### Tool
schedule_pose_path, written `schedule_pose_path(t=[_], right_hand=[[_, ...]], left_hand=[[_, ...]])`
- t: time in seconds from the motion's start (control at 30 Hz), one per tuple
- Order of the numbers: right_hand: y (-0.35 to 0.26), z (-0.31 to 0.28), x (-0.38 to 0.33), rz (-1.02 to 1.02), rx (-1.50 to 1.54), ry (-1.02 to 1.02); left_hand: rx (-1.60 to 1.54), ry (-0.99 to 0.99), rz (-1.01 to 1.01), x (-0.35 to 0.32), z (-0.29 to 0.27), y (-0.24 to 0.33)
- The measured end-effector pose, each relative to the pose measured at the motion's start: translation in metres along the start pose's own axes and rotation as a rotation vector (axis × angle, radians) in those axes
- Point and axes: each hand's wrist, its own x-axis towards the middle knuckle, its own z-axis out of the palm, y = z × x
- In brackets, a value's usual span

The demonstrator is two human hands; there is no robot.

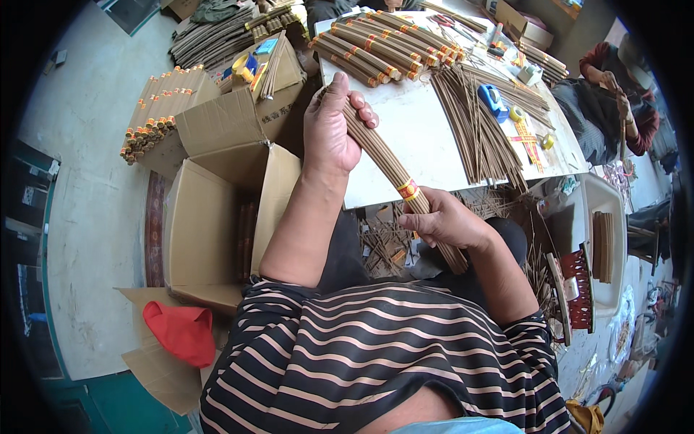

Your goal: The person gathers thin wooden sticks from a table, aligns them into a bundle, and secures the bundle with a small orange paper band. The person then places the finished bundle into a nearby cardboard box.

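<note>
A bundle of thin brown incense sticks point(381, 158) slants across in front of me, over the near edge of the white table point(394, 119). My left hand point(334, 123) wraps round its upper end, thumb pointing up. Lower down, my right hand point(450, 219) grips the bundle just below a red and yellow paper band point(408, 189) that circles the sticks. The lower end sticks out beneath my right hand. Loose incense sticks point(477, 126) lie spread on the table to the right. Banded bundles point(387, 45) are piled at its far side.
An open cardboard box point(206, 217) stands at my left, with stacked banded bundles point(163, 108) beyond it. A blue tape dispenser point(493, 101) and yellow tape roll point(516, 113) sit at the table's right. A red cloth point(181, 331) lies lower left. Another person point(614, 94) sits at the right.
</note>
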Motion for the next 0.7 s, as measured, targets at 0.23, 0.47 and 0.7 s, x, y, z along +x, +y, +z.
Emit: schedule_pose_path(t=[0.23,0.47,0.7], right_hand=[[0.004,0.002,-0.003,0.064,0.112,-0.086],[0.004,0.000,0.003,0.059,-0.103,-0.050],[-0.012,0.014,0.028,-0.218,-0.184,0.075]], left_hand=[[-0.029,-0.054,-0.076,0.001,-0.016,0.005],[0.004,0.006,0.037,-0.005,-0.009,0.005],[0.061,-0.106,0.055,-0.027,0.019,-0.004]])
